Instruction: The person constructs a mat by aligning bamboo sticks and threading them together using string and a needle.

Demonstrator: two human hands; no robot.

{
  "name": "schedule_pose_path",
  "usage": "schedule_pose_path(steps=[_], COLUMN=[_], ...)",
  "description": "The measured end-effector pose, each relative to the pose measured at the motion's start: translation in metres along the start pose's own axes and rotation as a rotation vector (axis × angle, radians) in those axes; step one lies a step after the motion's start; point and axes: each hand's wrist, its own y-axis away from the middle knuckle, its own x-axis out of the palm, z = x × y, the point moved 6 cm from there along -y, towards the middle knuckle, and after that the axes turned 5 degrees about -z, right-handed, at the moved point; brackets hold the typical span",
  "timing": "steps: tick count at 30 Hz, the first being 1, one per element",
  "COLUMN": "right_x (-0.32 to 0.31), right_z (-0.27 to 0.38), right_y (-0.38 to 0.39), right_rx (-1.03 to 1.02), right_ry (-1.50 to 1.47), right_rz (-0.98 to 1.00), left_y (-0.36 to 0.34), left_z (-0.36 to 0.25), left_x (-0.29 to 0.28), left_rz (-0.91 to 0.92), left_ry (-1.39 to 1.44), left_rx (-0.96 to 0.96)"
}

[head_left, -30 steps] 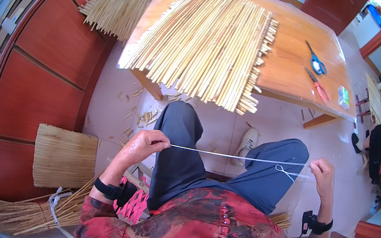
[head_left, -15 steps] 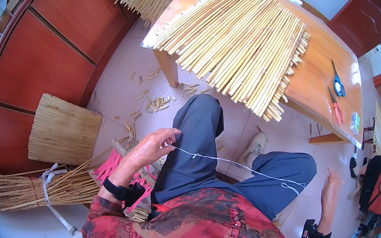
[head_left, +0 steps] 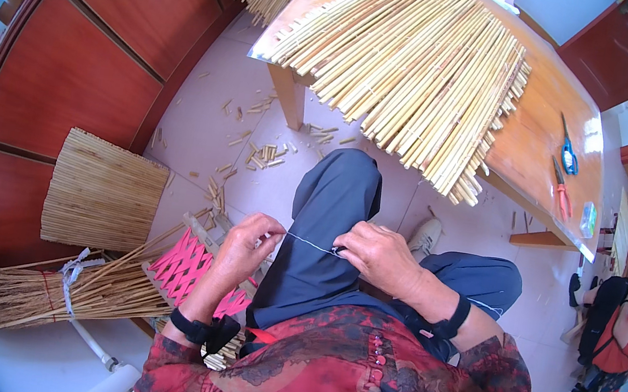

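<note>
Above my thighs, a thin white string (head_left: 309, 241) stretches between my two hands. My left hand (head_left: 244, 244) is closed, pinching one end between thumb and forefinger. Closed as well, my right hand (head_left: 384, 259) grips the string over my left knee; a small dark bit shows at its fingertips, too small to name. A loose loop of the string lies on my right thigh. On the wooden table (head_left: 555, 109) ahead rests a mat of straight pale stalks (head_left: 418, 82), bound by thin cross-threads, its front edge jutting past the tabletop.
Blue-handled scissors (head_left: 568, 155) and red-handled pliers (head_left: 562, 200) lie on the table's right. Cut stalk pieces (head_left: 263, 155) litter the floor. At left, a smaller mat (head_left: 102, 190) leans on the red cabinet (head_left: 66, 73), above a tied stalk bundle (head_left: 35, 293). Another person (head_left: 619, 335) sits far right.
My right hand has come in from the far right to the string near my left hand and closed on it. The view has shifted slightly.
</note>
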Motion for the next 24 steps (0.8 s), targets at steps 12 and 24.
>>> schedule_pose_path(steps=[12,24], right_x=[-0.014,-0.012], right_z=[-0.017,-0.01], right_y=[-0.001,0.001], right_rx=[0.466,0.584], right_ry=[-0.69,-1.057], right_rz=[-0.032,-0.092], left_y=[-0.022,-0.028], left_z=[-0.033,-0.055], left_x=[0.047,0.042], left_rz=[0.177,0.019], left_ry=[0.61,0.748], left_rx=[-0.214,-0.052])
